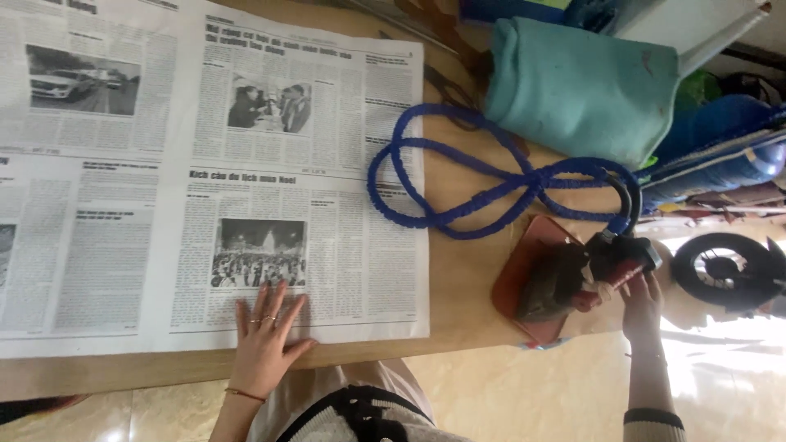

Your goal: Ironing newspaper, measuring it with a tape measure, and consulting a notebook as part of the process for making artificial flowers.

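Iron, dark with red trim [573, 282], gripped by our right hand [641, 307] at the desk's near-right edge, could tip off its orange rest [524, 270] if the looped blue braided cord [483, 176] snags, while our left hand [266, 331] lies spread flat on the open printed newspaper [205, 172].

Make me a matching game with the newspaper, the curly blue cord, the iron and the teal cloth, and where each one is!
Things:
1. newspaper
2. blue cord
3. iron
4. teal cloth

Places:
A. folded at the table's far edge
B. under the left hand, spread flat
C. looped between the paper and the iron
D. touched by the right hand, on a reddish pad

Pairs: 1-B, 2-C, 3-D, 4-A
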